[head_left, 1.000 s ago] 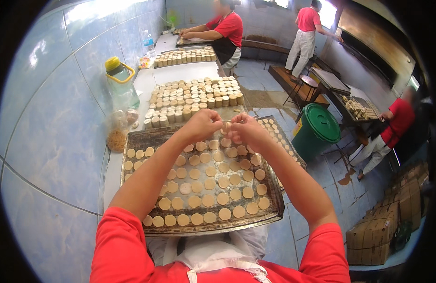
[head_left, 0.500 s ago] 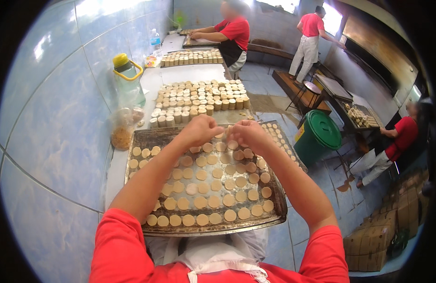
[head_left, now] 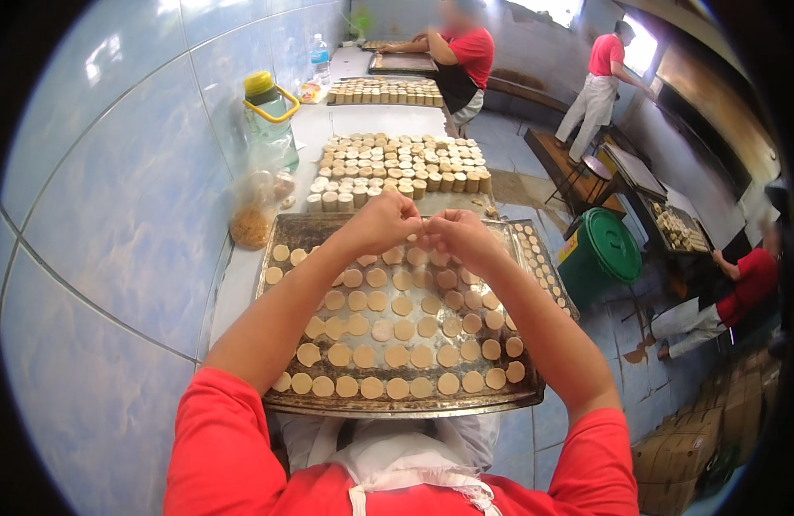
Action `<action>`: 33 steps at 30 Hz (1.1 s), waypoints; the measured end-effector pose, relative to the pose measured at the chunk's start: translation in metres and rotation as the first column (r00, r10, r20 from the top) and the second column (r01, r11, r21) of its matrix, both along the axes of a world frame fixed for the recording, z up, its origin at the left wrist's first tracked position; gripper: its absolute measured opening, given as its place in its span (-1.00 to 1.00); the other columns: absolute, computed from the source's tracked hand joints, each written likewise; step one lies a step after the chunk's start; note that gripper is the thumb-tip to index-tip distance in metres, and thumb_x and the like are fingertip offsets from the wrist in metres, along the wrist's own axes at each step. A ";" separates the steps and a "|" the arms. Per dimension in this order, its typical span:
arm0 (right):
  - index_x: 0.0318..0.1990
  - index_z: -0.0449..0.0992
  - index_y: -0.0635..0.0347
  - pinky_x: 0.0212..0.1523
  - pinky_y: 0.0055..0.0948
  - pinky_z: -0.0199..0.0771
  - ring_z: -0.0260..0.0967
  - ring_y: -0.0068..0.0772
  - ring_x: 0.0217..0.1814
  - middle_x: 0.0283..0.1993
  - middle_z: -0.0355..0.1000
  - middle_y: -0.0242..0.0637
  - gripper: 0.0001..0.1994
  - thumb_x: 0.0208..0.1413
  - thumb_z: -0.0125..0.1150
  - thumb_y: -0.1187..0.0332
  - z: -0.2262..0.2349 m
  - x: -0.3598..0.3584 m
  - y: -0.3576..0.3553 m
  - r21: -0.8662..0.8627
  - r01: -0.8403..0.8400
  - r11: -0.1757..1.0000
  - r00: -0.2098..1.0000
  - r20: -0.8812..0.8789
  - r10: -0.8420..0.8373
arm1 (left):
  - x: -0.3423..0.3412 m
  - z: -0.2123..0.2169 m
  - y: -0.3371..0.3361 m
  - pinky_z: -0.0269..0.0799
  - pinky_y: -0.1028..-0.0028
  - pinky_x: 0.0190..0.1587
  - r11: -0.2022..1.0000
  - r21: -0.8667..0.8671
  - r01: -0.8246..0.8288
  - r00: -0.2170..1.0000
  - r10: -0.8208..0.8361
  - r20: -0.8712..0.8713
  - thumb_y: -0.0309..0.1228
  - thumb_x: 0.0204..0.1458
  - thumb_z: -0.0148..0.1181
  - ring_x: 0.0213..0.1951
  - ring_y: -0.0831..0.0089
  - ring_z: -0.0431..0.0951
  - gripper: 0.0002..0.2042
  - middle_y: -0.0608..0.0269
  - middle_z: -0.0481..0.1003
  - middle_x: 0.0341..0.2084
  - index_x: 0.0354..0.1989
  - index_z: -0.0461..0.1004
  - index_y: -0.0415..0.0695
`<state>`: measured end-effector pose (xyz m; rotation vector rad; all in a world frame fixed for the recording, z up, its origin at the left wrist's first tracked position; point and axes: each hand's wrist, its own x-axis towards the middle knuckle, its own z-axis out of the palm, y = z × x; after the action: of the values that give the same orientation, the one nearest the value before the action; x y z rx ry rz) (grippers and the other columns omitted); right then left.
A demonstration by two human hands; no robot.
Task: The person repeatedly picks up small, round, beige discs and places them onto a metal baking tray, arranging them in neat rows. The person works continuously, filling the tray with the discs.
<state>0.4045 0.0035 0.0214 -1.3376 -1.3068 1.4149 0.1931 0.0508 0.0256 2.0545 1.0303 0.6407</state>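
Discs (head_left: pixel 402 305): rows on tray (head_left: pixel 405 411), under & in front of hands; lift clear, prob. wise vs. smudging.
L hand (head_left: pixel 384 225): fingers curled in; exact gap + hold hidden, can't tell.
R hand (head_left: pixel 467 236): ditto, tips nr L's; prob. best w/ light pinch, w/o tearing discs.

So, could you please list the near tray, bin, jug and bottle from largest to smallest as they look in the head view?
1. Near tray
2. Bin
3. Jug
4. Bottle
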 end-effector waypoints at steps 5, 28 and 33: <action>-0.11 0.60 0.31 -0.39 -0.67 0.44 0.55 -0.62 -0.31 -0.21 0.65 -0.24 -0.81 0.32 0.27 0.33 0.000 -0.007 0.003 -0.014 0.013 1.000 1.000 -0.004 -0.013 | -0.018 -0.004 0.009 0.51 0.30 -0.19 0.993 0.117 -0.029 0.989 0.045 -0.142 -0.28 0.15 0.33 -0.26 0.36 0.58 -0.74 0.09 0.57 -0.27 -0.30 0.63 -0.30; 0.00 0.68 0.28 -0.30 -0.47 0.55 0.52 -0.49 -0.29 -0.23 0.60 -0.28 -0.74 0.32 0.32 0.28 0.006 -0.042 0.032 0.253 -0.172 0.952 0.915 0.399 0.060 | -0.101 -0.021 -0.007 0.52 0.26 -0.14 0.906 0.363 -0.219 0.921 0.315 -0.230 -0.09 0.12 0.49 -0.25 0.17 0.61 -0.61 0.05 0.57 -0.32 -0.34 0.62 -0.24; 0.07 0.61 0.30 0.04 -0.29 0.63 0.63 -0.28 -0.05 -0.09 0.67 -0.11 -0.64 0.18 0.40 0.30 0.017 0.013 0.075 0.398 -0.160 0.904 0.665 0.720 -0.199 | -0.202 -0.047 -0.004 0.47 0.33 -0.18 0.754 0.190 -0.628 0.778 0.602 0.179 -0.13 0.25 0.37 -0.35 0.34 0.51 -0.61 0.17 0.51 -0.47 -0.42 0.55 -0.24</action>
<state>0.4176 0.0788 0.0387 -1.6672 -1.9821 0.4355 -0.0086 0.0464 -0.0218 1.8223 1.6571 1.2542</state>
